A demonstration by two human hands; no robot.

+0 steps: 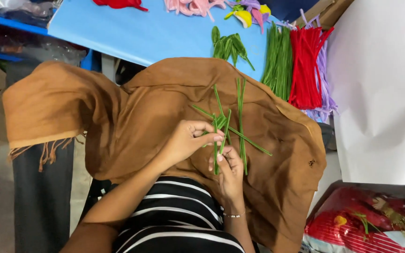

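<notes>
My left hand [191, 138] and my right hand [229, 171] meet over a brown cloth [141, 112] spread on my lap. Together they pinch a few thin green pipe cleaners [217, 140] that stand up between the fingers. More green pipe cleaners [241, 112] lie loose on the cloth just beyond my hands, some crossing each other. A thin bracelet circles my right wrist.
A blue table [155, 33] lies ahead with bundles of green [277, 61], red [305, 65] and lilac pipe cleaners, green leaf shapes [228, 47] and pink, yellow and red pieces at the far edge. White paper [380, 93] is at right, a red packet [362, 225] below it.
</notes>
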